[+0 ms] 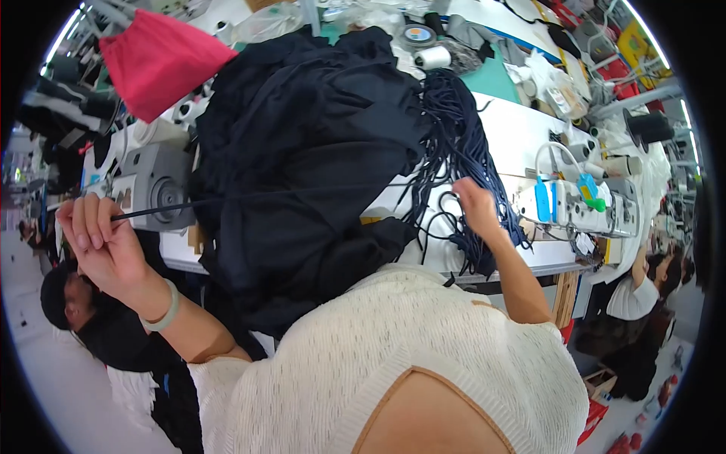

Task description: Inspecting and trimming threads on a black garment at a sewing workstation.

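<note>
A thin dark cord (164, 208) runs taut across the view between my two hands. My left hand (105, 244), raised at the far left, pinches one end, and a pale bangle circles that wrist. At the right, my right hand (476, 204) is closed on the cord beside a bundle of navy cords (459, 125); its fingertips are partly hidden. Several loops and ends from that bundle trail over the white table (496, 133). Beneath the stretched cord lies a large heap of dark navy fabric (306, 130), which hangs over the table's front edge.
Sewing machine heads stand on the left (161, 184) and right (584, 207). A pink cloth bag (164, 62) is at upper left. Behind the bundle are a white thread spool (433, 58) and a round tin (418, 36). People sit at left (108, 323) and right (638, 289).
</note>
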`<state>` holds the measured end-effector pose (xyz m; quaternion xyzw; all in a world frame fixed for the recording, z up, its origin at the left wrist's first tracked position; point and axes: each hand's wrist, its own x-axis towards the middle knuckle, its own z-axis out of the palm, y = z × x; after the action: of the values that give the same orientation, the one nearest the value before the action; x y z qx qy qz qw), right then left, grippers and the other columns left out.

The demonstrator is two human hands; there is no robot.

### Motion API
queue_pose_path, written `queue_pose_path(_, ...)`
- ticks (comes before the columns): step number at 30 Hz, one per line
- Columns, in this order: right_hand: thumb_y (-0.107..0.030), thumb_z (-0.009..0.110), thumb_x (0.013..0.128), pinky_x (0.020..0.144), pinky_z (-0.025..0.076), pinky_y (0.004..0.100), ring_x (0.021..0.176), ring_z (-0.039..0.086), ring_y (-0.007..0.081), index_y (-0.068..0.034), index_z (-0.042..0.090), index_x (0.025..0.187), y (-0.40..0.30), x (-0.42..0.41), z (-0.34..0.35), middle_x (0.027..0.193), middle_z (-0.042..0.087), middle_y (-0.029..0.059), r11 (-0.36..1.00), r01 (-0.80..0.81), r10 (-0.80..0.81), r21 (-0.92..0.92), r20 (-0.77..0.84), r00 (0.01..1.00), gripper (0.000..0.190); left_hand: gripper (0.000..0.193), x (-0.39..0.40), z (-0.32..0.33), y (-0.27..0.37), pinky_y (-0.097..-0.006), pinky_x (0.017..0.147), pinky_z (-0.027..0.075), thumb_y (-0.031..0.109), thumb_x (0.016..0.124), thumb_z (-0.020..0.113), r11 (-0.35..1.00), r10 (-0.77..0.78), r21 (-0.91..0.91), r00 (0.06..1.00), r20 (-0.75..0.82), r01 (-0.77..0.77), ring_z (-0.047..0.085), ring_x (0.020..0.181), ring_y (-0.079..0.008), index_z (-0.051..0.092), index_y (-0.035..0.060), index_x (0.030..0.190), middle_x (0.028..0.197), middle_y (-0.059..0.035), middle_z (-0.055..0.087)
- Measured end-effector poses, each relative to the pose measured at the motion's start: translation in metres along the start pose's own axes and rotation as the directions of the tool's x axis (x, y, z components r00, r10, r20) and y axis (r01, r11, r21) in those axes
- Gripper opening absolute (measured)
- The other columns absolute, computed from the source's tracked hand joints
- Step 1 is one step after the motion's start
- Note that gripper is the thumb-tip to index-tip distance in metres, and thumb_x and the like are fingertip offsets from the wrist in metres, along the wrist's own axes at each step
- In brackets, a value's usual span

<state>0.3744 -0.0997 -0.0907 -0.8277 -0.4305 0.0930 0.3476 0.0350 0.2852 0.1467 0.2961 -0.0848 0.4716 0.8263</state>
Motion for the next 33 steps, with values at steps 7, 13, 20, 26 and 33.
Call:
queue_pose_path(7,-0.033,0.043,0.098,0.067,0.047,0.0490,0.078,0.062,0.0433,-0.010,0.060,0.096,0.051,0.051,-0.030,0.079,0.065,0.0225,0.764,-0.413,0.291,-0.496,-0.306,0.907,0.029,0.024,-0.030,-0.017,0.014,-0.0243,0.048,0.025,0.023,0.099,0.046,0.994,0.081,0.078,0.987,-0.136,-0.071,0.029,0.053,-0.0094,0.051,0.0001,0.093,0.063,0.0008,0.034)
queue_pose_path(13,-0.039,0.043,0.097,0.051,0.046,0.0477,0.060,0.063,0.0368,-0.015,0.058,0.091,0.070,0.122,-0.075,0.067,0.065,0.0143,0.594,-0.420,-0.023,-0.686,-0.536,0.844,0.028,0.046,-0.048,-0.017,-0.073,-0.0251,0.049,0.027,0.038,0.102,0.035,0.934,-0.177,0.276,0.964,-0.199,0.228,0.033,0.056,-0.0122,0.061,0.0007,0.102,0.065,-0.0025,0.040)
queue_pose_path(20,-0.045,0.053,0.093,0.063,0.048,0.0338,0.074,0.065,0.0311,-0.020,0.067,0.106,-0.085,0.200,-0.206,0.086,0.069,0.0107,0.820,-0.066,-0.432,-0.569,-0.690,0.580,0.032,0.047,-0.041,-0.007,-0.108,-0.0260,0.061,0.034,0.034,0.103,0.032,0.824,-0.016,0.532,0.947,-0.320,0.194,0.045,0.062,-0.0149,0.061,-0.0023,0.102,0.068,-0.0055,0.050)
queue_pose_path(26,-0.020,0.060,0.090,0.078,0.048,0.0321,0.090,0.063,0.0267,-0.011,0.064,0.108,-0.115,0.167,-0.126,0.099,0.065,0.0100,0.832,0.259,-0.336,-0.490,-0.074,0.939,0.021,0.041,-0.068,-0.001,-0.155,-0.0210,0.052,0.040,0.026,0.104,0.030,0.340,-0.356,0.877,0.910,-0.215,0.340,0.052,0.057,-0.0070,0.062,-0.0001,0.107,0.070,-0.0027,0.059)
queue_pose_path(33,-0.021,0.042,0.099,0.091,0.042,0.0275,0.103,0.059,0.0171,0.006,0.061,0.111,-0.182,0.067,-0.011,0.106,0.066,0.0114,0.926,-0.010,-0.191,0.376,0.493,0.849,0.035,0.018,-0.105,-0.004,-0.205,-0.0422,0.056,0.052,0.014,0.077,0.059,-0.076,-0.670,0.956,0.725,0.163,-0.285,0.065,0.064,-0.0335,0.061,0.0017,0.090,0.075,-0.0172,0.064)
